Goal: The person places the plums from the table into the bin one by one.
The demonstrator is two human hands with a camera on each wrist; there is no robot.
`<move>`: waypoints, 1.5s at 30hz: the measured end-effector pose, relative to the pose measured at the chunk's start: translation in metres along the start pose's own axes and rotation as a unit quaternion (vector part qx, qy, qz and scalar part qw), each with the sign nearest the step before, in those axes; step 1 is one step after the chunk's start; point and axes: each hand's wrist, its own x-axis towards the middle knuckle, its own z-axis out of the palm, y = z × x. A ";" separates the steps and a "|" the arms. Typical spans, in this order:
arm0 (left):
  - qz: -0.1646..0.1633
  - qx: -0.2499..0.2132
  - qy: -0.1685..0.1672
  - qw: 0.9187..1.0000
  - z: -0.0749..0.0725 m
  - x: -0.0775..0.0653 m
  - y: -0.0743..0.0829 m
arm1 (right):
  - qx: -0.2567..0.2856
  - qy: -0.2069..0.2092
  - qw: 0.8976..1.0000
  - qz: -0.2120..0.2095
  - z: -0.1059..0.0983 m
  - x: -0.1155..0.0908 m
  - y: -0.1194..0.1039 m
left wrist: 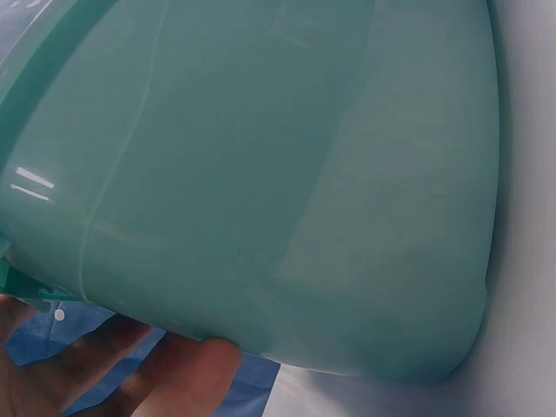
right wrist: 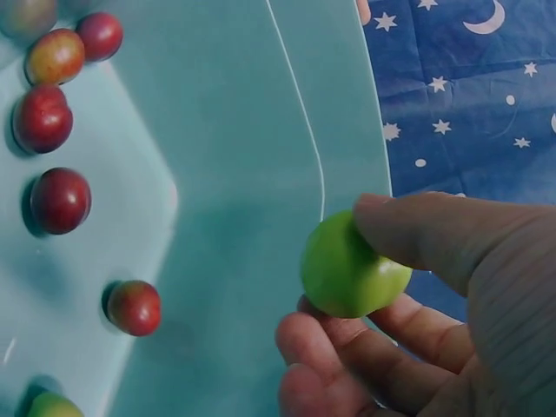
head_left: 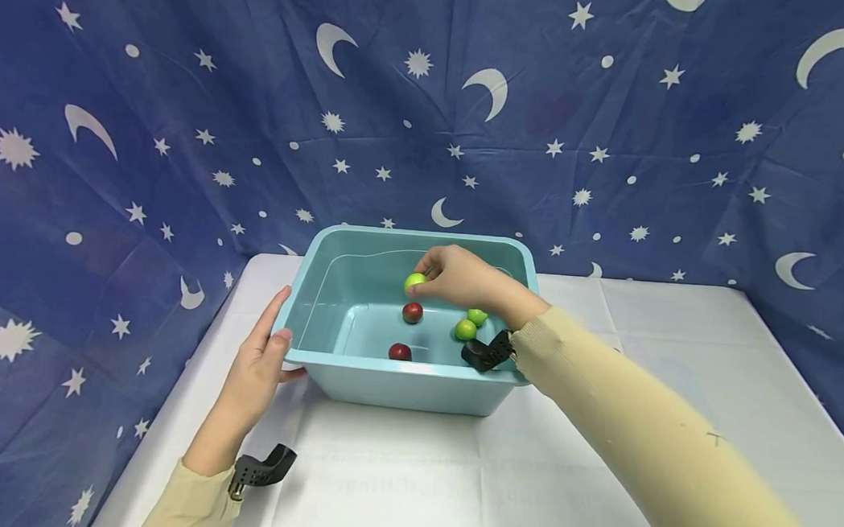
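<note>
A small round green fruit [right wrist: 352, 269] is pinched between the thumb and curled fingertips [right wrist: 323, 343] of the right hand [head_left: 460, 278], held above the inside of a teal plastic tub [head_left: 329, 363]. Below the fingers, red fruits [right wrist: 61, 200] and green ones [head_left: 465, 329] lie loose on the tub floor. The left hand [head_left: 259, 366] rests with straight fingers against the tub's left outer wall, thumb on its rim, on a white table [head_left: 676, 376].

Both arms wore long pale-yellow sleeves of soft knit; the right sleeve [head_left: 643, 438] showed a small stitched mark near lower right of the frame. Hands were bare. A black perforated camera mount [head_left: 262, 468] sat at the left cuff, another black mount [head_left: 487, 351] at the right cuff.
</note>
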 end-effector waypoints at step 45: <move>0.001 0.006 0.001 1.000 0.001 0.000 0.001 | 0.070 0.049 0.996 0.006 -0.035 -0.025 0.000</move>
